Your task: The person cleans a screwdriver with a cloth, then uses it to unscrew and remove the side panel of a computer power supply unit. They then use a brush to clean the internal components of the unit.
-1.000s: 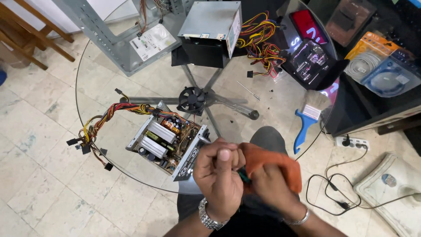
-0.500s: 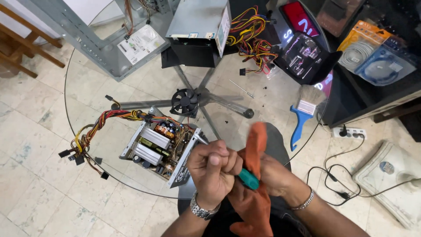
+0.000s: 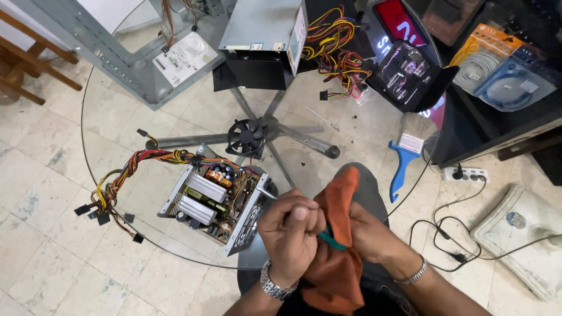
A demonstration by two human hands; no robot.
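Above a round glass table (image 3: 117, 88) on tile, both hands' grips (image 3: 291, 233) (image 3: 374, 237) clench an orange cloth (image 3: 339, 275).

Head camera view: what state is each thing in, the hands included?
Power supply: cover off, circuit board exposed.
Left hand: fist closed around a tool.
Right hand: gripping orange cloth.
Blue brush: lying flat on glass table.
Closed grey box: resting there.
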